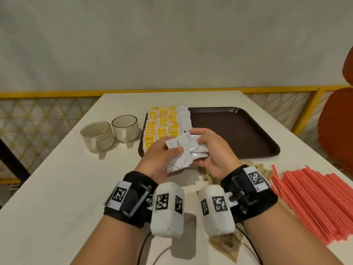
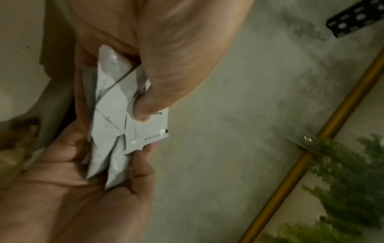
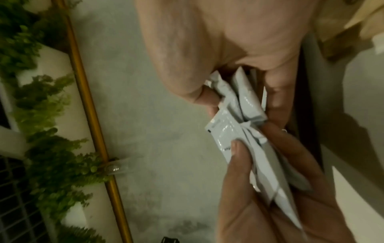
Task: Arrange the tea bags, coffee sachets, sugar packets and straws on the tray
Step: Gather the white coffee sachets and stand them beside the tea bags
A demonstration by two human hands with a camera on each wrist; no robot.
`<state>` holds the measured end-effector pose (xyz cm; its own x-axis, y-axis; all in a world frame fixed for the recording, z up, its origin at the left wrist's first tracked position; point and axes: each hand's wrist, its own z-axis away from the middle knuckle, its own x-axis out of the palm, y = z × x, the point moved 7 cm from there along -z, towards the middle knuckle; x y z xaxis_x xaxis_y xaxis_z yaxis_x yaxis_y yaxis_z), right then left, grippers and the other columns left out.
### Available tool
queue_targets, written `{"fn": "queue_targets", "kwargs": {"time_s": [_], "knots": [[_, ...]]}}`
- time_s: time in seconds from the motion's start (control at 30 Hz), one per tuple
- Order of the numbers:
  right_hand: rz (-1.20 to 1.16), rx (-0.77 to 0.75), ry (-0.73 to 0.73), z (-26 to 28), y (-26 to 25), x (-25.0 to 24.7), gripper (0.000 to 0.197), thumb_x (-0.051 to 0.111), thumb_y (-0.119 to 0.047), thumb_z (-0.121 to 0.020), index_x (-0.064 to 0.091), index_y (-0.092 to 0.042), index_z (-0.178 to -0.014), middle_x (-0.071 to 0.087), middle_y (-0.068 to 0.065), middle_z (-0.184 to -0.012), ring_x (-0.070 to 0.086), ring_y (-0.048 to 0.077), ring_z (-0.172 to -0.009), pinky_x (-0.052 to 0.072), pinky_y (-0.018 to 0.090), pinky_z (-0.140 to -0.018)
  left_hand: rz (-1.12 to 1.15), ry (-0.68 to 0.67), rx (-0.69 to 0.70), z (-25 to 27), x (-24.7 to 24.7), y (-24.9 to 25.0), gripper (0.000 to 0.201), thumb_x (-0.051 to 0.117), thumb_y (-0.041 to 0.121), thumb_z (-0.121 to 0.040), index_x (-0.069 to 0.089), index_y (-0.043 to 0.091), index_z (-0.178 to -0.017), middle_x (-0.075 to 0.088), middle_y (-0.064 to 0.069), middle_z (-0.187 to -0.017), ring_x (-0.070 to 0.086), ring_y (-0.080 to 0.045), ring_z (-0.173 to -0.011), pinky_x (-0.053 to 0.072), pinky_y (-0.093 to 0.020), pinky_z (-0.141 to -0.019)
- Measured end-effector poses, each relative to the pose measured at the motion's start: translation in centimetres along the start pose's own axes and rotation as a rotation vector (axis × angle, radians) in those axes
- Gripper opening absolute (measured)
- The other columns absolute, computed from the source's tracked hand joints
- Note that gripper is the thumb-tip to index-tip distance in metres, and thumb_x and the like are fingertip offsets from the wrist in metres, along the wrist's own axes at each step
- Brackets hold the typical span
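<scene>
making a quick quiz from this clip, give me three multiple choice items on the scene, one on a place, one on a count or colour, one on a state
1. Where do the straws lie?
A. on the tray
B. on the table, right of the hands
C. in a cup

2. How many cups stand left of the tray?
A. one
B. two
C. four

3. What are the hands doing?
A. both hold white sachets
B. both rest flat on the table
C. each lifts a cup

Key: 1 B, the red straws lie on the table; 2 B, two cups stand together; 3 A, left hand and right hand grip the bundle.
</scene>
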<state>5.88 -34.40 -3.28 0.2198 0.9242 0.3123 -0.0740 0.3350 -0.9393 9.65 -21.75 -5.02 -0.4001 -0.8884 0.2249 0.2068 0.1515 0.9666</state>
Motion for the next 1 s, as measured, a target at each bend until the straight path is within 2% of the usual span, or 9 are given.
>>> {"fn": "queue_targets", "kwargs": {"time_s": [0.1,0.17,0.23,0.33,0.57,0.7,0.83,0.93,1.0], "knots": [[0.043,-0.005,-0.062,0.4,0.5,0.9,0.013,0.052,-0.018,-0.097,0.062,-0.015,-0.105,0.067,0.008,-0.086,0.066,0.017,-0.063,0.051,0.028,-0.049,-0.040,0.003,-0.012,0.0,0.2,-0.6,0.023,0.059,0.002,-0.090,0.057,0.012,-0.111,0.067,-0.016,-0.098,0.067,-0.029,-0.080,0.054,-0.033,-0.058],[0.142,-0.052,-0.074,0.4,0.9,1.4,0.007,0.060,-0.013,-0.093,0.060,-0.014,-0.100,0.064,0.007,-0.080,0.063,0.016,-0.062,0.050,0.026,-0.047,-0.065,-0.018,-0.047,0.1,0.4,-0.9,0.026,0.060,0.005,-0.090,0.057,0.013,-0.115,0.067,-0.018,-0.103,0.066,-0.031,-0.087,0.053,-0.035,-0.064],[0.170,-0.092,-0.072,0.2,1.3,1.5,0.014,0.064,-0.003,-0.088,0.060,-0.009,-0.100,0.063,0.011,-0.084,0.063,0.019,-0.069,0.054,0.029,-0.056,-0.054,-0.050,-0.082,0.2,0.6,-1.1,0.033,0.059,0.005,-0.090,0.055,0.010,-0.122,0.066,-0.020,-0.108,0.066,-0.031,-0.090,0.053,-0.035,-0.065],[0.063,-0.095,-0.068,0.1,1.3,1.2,0.017,0.062,0.004,-0.087,0.059,-0.005,-0.101,0.062,0.014,-0.086,0.064,0.024,-0.072,0.057,0.034,-0.060,0.053,-0.045,-0.115,0.3,0.3,-0.7,0.028,0.053,-0.003,-0.091,0.054,0.011,-0.114,0.066,-0.017,-0.097,0.067,-0.025,-0.078,0.056,-0.031,-0.056],[-0.067,-0.147,0.052,0.1,0.5,0.0,0.018,0.061,0.004,-0.088,0.059,-0.012,-0.096,0.067,0.012,-0.092,0.066,0.028,-0.085,0.056,0.049,-0.077,0.170,-0.026,-0.078,0.3,-0.4,-0.1,0.021,0.059,-0.005,-0.087,0.055,0.010,-0.102,0.066,-0.016,-0.095,0.069,-0.021,-0.071,0.056,-0.025,-0.056],[-0.116,-0.179,0.099,0.0,-0.2,-0.7,0.023,0.061,0.002,-0.089,0.057,-0.010,-0.109,0.068,0.010,-0.097,0.068,0.023,-0.085,0.059,0.040,-0.072,0.148,0.074,-0.007,0.2,-1.7,0.1,0.027,0.064,-0.005,-0.084,0.056,0.009,-0.105,0.066,-0.017,-0.102,0.069,-0.025,-0.081,0.057,-0.030,-0.063],[-0.222,-0.223,0.157,0.1,-1.3,-2.1,0.019,0.059,0.002,-0.090,0.058,-0.012,-0.103,0.068,0.011,-0.101,0.069,0.021,-0.085,0.059,0.032,-0.065,0.135,0.118,0.028,0.0,-2.4,0.5,0.038,0.063,-0.004,-0.083,0.053,0.004,-0.119,0.068,-0.016,-0.104,0.069,-0.027,-0.085,0.058,-0.032,-0.063],[-0.221,-0.206,0.050,0.2,-1.9,-1.9,0.019,0.058,0.003,-0.090,0.059,-0.011,-0.102,0.067,0.014,-0.105,0.069,0.024,-0.088,0.058,0.031,-0.065,0.136,0.144,0.049,0.0,-2.8,0.6,0.044,0.064,-0.002,-0.083,0.052,0.001,-0.126,0.066,-0.019,-0.114,0.067,-0.031,-0.096,0.057,-0.038,-0.076],[-0.077,-0.156,-0.097,0.6,-1.8,-0.7,0.019,0.058,0.005,-0.089,0.061,-0.010,-0.100,0.067,0.014,-0.100,0.068,0.023,-0.081,0.057,0.030,-0.062,0.123,0.142,0.060,0.2,-2.6,0.7,0.045,0.066,-0.001,-0.082,0.053,0.000,-0.125,0.064,-0.021,-0.116,0.067,-0.032,-0.095,0.055,-0.041,-0.079]]}}
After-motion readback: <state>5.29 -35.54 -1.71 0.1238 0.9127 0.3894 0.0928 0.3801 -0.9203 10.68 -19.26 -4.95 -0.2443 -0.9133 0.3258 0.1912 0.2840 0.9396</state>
